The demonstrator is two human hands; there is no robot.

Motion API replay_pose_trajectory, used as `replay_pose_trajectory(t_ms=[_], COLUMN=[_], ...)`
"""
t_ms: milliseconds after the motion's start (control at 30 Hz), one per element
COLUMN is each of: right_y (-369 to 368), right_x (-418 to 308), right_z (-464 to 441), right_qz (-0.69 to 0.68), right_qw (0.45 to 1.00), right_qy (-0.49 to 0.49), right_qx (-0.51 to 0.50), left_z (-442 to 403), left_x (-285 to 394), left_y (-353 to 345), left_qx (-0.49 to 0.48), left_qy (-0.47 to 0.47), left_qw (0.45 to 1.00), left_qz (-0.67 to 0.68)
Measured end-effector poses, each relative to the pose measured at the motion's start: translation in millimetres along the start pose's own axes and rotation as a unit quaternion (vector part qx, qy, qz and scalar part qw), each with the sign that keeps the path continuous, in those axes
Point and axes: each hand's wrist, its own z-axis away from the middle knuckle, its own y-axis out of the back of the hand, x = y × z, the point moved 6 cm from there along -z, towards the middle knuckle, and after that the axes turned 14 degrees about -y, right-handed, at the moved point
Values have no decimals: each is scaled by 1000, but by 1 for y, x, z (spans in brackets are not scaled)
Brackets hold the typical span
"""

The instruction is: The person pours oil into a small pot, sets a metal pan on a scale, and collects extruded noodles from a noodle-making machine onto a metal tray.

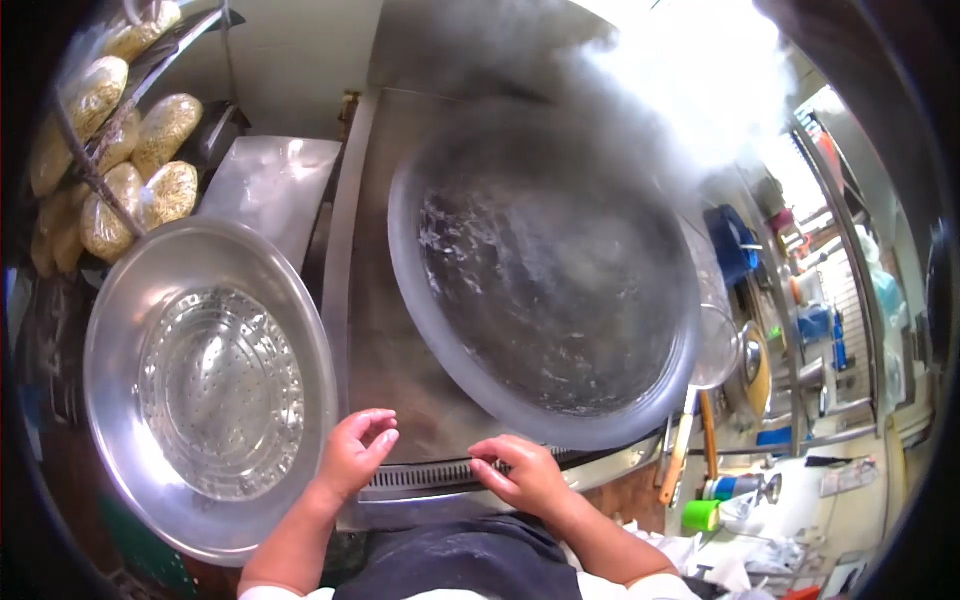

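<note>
Over the front edge of a metal stove top point(410, 400), my left hand point(355, 452) is raised with its fingers loosely bent, thumb apart, holding nothing. A wide metal colander point(225, 400) with a perforated bottom stands close beside it on the left. My right hand point(515, 475) hovers near the front rim of a very large wok point(455, 365), fingers half bent and nothing seen in them. Dark, rippling liquid point(540, 290) fills much of the wok. Steam point(640, 80) hides part of its far side.
Bagged yellowish food point(165, 130) is stacked on a rack at upper left. A metal sheet point(275, 185) lies behind the colander. Wooden-handled tools point(680, 460), a green cup point(702, 515) and a strainer point(718, 345) are at the right. A slotted grate point(420, 476) runs along the stove front.
</note>
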Motion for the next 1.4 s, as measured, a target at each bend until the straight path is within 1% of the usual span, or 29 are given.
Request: replay_pose_trajectory(t_ms=[33,133,267,400,467,500,600,633,700,767,867,967,1000,1033,1100,1133,1167,1233,1300,1333,1400], right_y=[1,2,3,3,3,2,1,1,1,-5,-8,-9,-17,-26,-31,-41,-47,-51,-60,-65,-77], right_x=[1,9,9,5,5,7,10,10,15,23,43,73,98,123,127,139,132,111,98,90,64], right_z=[2,8,16,24,27,31,45,50,62,75,102,130,132,132,148,151,156,176,179,180,186], right_qz=[2,15,2,-1,1,2,7,22,23,5,-36,-77,-85,-73,-92,-117,-115,-115,-90,-76,-70], right_qw=[1000,998,999,1000,1000,1000,998,997,993,991,988,986,985,984,977,970,967,961,961,960,957], right_qy=[-4,-58,-36,-15,8,26,58,69,105,122,120,79,55,56,37,56,71,95,91,88,128], right_qx=[-1,-19,-6,-12,-12,-9,-20,-31,-45,-55,-85,-125,-142,-155,-187,-204,-217,-234,-247,-253,-250], left_z=[-1,-2,1,10,20,26,48,58,80,106,151,205,222,240,275,292,305,332,352,360,379], left_x=[1,5,13,21,23,26,41,49,50,50,51,65,59,54,60,61,57,66,76,77,82], left_y=[-1,-3,-6,-11,-14,-15,-18,-20,-26,-33,-51,-84,-98,-110,-132,-137,-140,-137,-129,-124,-115], left_qx=[-9,-20,-6,-14,-10,-1,27,44,62,94,125,148,150,143,123,113,99,137,176,197,217], left_qy=[-1,-14,-26,-40,-44,-28,-61,-74,-71,-87,-73,-7,-40,-17,16,31,43,25,21,-3,-20], left_qw=[1000,1000,1000,998,997,999,992,990,986,979,972,963,952,961,965,962,959,953,948,943,934], left_qz=[-6,-19,-15,-45,-55,-46,-105,-114,-139,-161,-184,-225,-266,-237,-232,-248,-263,-271,-263,-269,-284])
